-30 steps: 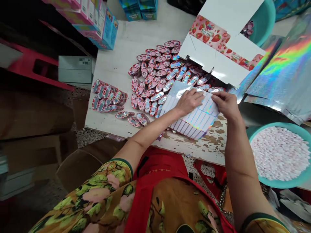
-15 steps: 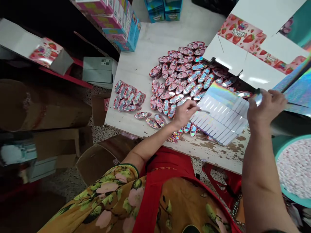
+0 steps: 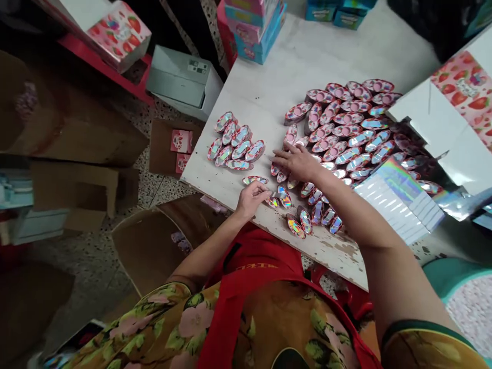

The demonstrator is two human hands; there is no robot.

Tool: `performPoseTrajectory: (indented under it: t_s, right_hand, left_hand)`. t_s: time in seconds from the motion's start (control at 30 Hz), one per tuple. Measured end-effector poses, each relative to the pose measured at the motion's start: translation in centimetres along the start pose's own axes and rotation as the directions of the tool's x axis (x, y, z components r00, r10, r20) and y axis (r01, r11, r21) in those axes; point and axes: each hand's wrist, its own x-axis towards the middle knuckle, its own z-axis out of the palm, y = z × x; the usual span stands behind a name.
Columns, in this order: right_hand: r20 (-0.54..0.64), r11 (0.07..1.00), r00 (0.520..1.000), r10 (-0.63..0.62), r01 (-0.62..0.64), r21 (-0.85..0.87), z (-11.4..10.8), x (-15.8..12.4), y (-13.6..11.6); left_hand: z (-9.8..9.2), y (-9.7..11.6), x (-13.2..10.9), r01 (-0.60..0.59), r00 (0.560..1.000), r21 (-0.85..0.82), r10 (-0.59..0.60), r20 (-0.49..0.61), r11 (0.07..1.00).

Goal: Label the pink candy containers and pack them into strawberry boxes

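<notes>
Moving away from the sheet of strips [image 3: 392, 202], both hands are now among the oval packets [image 3: 348, 118] on the bench [image 3: 249, 107]; half a second ago they were beside that sheet, which now lies uncovered by them on the right. The left hand [image 3: 249, 201] is near the bench edge, its fingers narrow, apparently pinching a small silvery strip [image 3: 275, 195] just beside a shiny-topped packet [image 3: 285, 197]. The right hand [image 3: 302, 163] reaches across to the left side of the main cluster, fingers stretched over packets; whether they grip one I cannot tell. Attention has thus passed, I judge, from sheet to packets. A smaller group [image 3: 241, 149] stands farther left.
</notes>
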Motion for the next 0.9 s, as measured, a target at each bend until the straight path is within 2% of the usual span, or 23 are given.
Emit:
performPoseTrajectory:
  t_s: [0.13, 0.3, 0.47, 0.53, 0.6, 0.67, 0.73, 0.83, 0.9]
  right_hand:
    - [0.035, 0.995, 0.999, -0.009, 0.012, -0.101, -0.2, 2.1, 0.6]
    - [-0.051, 0.986, 0.993, 0.108, -0.114, -0.126, 1.5, 0.8, -1.2]
    - [-0.155, 0.977, 0.966, 0.208, -0.212, -0.006, 3.0, -1.7, -3.4]
    - [-0.195, 0.967, 0.947, 0.255, -0.245, 0.071, 2.7, -2.6, -4.0]
    - [-0.251, 0.935, 0.908, 0.335, -0.288, 0.206, 2.0, -3.2, -4.5]
    - [-0.283, 0.851, 0.844, 0.455, -0.32, 0.416, 1.1, -3.3, -4.9]
    - [-0.204, 0.689, 0.8, 0.565, -0.321, 0.65, 0.5, -2.9, -5.3]
    - [0.062, 0.345, 0.814, 0.578, -0.312, 0.885, 0.6, -1.8, -5.6]
    - [0.155, 0.195, 0.805, 0.573, -0.318, 0.928, 1.2, -1.1, -5.5]
  left_hand:
    - [-1.5, -0.9, 0.8, 0.004, 0.998, -0.109, -0.011, -0.062, 0.994]
    - [-2.6, -1.0, 1.3, 0.006, 0.99, -0.202, -0.035, -0.137, 0.979]
    - [-2.8, 0.2, 2.1, -0.045, 0.976, -0.258, -0.012, -0.217, 0.965]
    - [-2.4, 0.8, 2.6, -0.051, 0.972, -0.281, -0.017, -0.234, 0.958]
    - [-1.8, 1.2, 3.2, -0.055, 0.972, -0.315, -0.021, -0.233, 0.947]
    - [-1.1, 1.5, 3.6, -0.072, 0.976, -0.352, -0.007, -0.218, 0.933]
    - [-0.6, 1.7, 4.0, -0.095, 0.98, -0.372, 0.02, -0.199, 0.923]
    - [-0.1, 1.6, 4.7, -0.103, 0.983, -0.353, 0.042, -0.178, 0.93]
    - [0.1, 1.3, 5.2, -0.079, 0.986, -0.3, 0.029, -0.167, 0.951]
